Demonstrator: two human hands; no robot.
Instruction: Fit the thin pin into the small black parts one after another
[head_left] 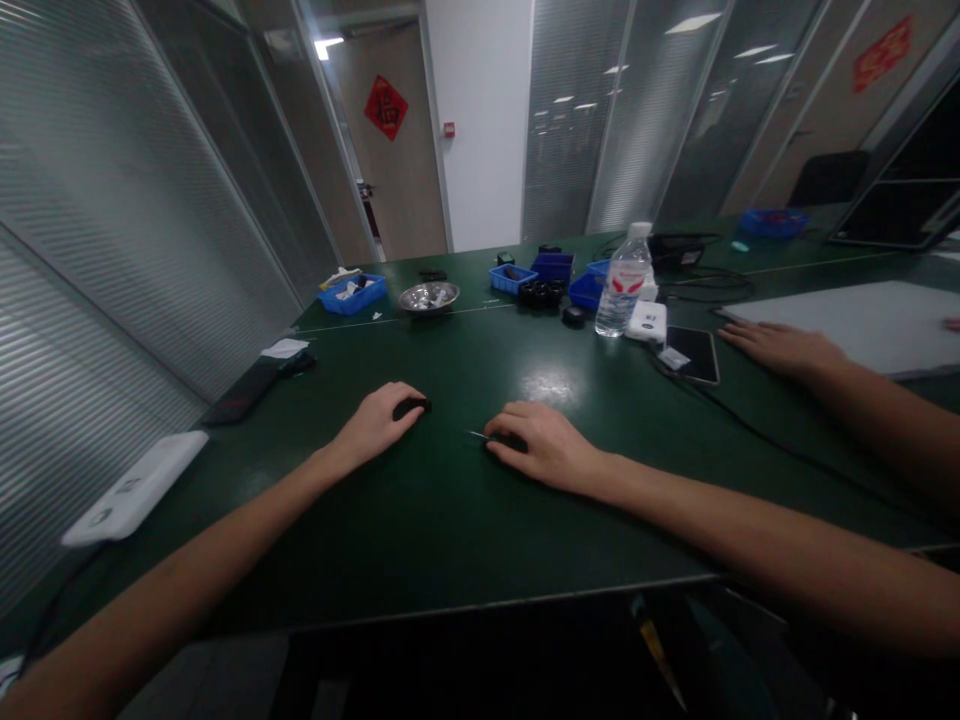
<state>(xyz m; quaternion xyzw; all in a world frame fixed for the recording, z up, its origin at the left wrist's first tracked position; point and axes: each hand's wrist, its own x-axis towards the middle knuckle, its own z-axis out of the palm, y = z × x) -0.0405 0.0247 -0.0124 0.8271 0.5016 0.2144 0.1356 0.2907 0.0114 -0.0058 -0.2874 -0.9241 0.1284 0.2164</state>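
I grip a small black part [409,407] in my left hand [377,421], a black-handled tool [511,441] in my right hand [549,444], its thin shaft [476,434] toward the part, both over the surface [442,530].

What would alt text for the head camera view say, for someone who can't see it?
A person's bare left hand holds a small black object and the right hand a dark, thin-tipped tool, at a dark green table. Farther back stand a round silvery metal bowl and a clear plastic water bottle; another person's hand lies at the picture's right.
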